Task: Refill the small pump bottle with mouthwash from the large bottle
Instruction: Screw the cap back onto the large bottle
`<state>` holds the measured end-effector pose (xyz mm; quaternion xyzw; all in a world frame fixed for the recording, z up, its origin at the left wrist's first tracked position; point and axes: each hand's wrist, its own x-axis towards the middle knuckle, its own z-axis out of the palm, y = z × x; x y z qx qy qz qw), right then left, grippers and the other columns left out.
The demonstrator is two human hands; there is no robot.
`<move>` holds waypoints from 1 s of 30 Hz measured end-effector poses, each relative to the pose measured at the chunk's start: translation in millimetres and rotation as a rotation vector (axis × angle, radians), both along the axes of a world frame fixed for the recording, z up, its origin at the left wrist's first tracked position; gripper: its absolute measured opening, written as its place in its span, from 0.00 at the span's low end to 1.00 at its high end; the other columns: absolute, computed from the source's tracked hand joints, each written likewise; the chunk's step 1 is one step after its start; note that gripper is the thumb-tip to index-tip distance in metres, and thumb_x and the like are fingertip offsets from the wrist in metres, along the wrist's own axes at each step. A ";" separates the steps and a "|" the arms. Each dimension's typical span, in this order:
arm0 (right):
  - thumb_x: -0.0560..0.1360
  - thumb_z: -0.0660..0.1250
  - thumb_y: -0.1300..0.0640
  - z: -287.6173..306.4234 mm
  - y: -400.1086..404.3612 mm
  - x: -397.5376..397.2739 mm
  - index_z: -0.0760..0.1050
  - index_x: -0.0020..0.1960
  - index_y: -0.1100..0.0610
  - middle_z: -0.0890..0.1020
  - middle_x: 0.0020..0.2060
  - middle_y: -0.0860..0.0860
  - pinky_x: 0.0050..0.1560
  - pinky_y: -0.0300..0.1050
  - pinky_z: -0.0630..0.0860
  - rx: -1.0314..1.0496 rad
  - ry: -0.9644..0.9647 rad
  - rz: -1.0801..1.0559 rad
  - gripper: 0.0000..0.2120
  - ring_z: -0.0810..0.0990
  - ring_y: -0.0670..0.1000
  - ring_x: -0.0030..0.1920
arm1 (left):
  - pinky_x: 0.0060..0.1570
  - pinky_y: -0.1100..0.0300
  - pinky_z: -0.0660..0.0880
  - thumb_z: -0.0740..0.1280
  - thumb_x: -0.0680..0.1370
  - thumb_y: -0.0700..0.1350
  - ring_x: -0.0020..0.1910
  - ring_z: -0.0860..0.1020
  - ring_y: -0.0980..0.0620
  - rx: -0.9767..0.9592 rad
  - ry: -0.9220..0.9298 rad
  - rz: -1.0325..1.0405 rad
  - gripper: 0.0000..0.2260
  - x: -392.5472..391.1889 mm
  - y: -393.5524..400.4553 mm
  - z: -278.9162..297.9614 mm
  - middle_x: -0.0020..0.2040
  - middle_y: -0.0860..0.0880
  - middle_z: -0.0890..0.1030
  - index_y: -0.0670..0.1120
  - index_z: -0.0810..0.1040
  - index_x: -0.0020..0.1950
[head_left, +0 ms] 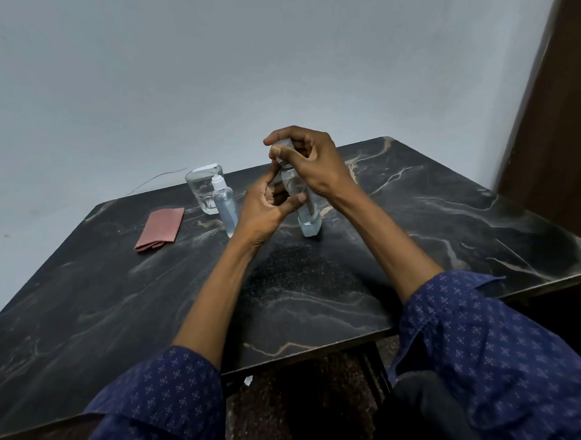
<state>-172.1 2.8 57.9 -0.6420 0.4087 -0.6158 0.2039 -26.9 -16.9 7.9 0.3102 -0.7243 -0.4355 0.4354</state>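
My left hand gripped the large bottle steady on the worktop while my right hand pinched its cap, best turned slowly.

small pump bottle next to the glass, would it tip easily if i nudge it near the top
Probably yes. The small pump bottle is tall and slim on a narrow base, so a push near its white pump head would likely topple it. It looks like clear, thin plastic with some liquid inside, so it is probably fairly light. It might slide on the smooth marble-patterned table.
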 end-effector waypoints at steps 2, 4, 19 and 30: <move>0.81 0.71 0.63 -1.7 -1.1 0.8 0.84 0.58 0.64 0.87 0.46 0.63 0.51 0.40 0.81 0.000 0.002 -0.001 0.08 0.85 0.50 0.46 | 0.71 0.47 0.77 0.76 0.78 0.37 0.66 0.83 0.47 -0.001 -0.008 0.021 0.34 -1.0 0.4 -0.8 0.67 0.42 0.84 0.41 0.65 0.82; 0.82 0.71 0.60 -2.7 -1.2 -1.0 0.84 0.59 0.63 0.88 0.49 0.59 0.54 0.42 0.83 0.016 -0.004 0.015 0.09 0.87 0.50 0.51 | 0.72 0.48 0.76 0.76 0.79 0.39 0.68 0.82 0.47 -0.010 -0.019 0.054 0.34 -3.0 2.2 -0.8 0.69 0.43 0.82 0.42 0.66 0.82; 0.74 0.77 0.39 -26.3 -16.7 -25.5 0.58 0.79 0.54 0.65 0.73 0.58 0.74 0.58 0.67 0.455 0.536 -0.289 0.44 0.67 0.61 0.74 | 0.55 0.59 0.83 0.72 0.82 0.39 0.50 0.81 0.62 -0.249 -0.129 0.438 0.16 -6.1 -7.5 -14.0 0.55 0.52 0.84 0.44 0.79 0.69; 0.73 0.79 0.62 -31.8 -21.8 -32.3 0.62 0.68 0.57 0.78 0.58 0.50 0.57 0.44 0.82 0.476 0.183 -0.145 0.32 0.82 0.52 0.60 | 0.44 0.71 0.78 0.78 0.76 0.37 0.47 0.83 0.58 -0.247 -0.188 0.337 0.21 -15.1 -4.5 -21.6 0.63 0.49 0.78 0.46 0.75 0.66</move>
